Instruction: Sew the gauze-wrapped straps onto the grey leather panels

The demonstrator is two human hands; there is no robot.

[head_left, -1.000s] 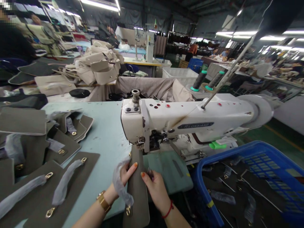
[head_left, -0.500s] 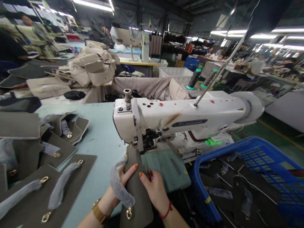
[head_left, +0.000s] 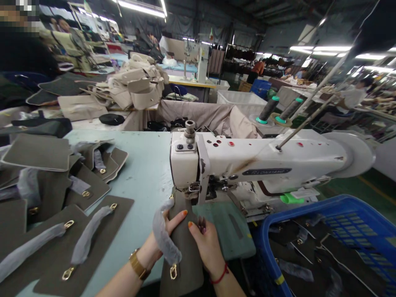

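Note:
A grey-brown bag panel (head_left: 185,251) runs from my lap up to the head of a white sewing machine (head_left: 225,154), its far end under the needle area. My left hand (head_left: 168,231) grips the panel's left edge, thumb on top, reaching through a plastic-wrapped handle (head_left: 163,237) with gold clasps. On the opposite edge, my right hand (head_left: 206,243) pinches the panel with its thumb on top and the other fingers partly hidden. The needle itself cannot be made out.
Similar panels with wrapped handles (head_left: 89,239) lie on the pale blue table (head_left: 148,165) at left. A blue basket (head_left: 266,235) holding more panels stands at right. Behind the machine are thread cones (head_left: 267,109) and a pile of beige pieces (head_left: 142,82). People sit farther back.
The view has turned slightly left, so the whole scene sits farther right. Both hands keep their hold on the panel, which stays at the machine head.

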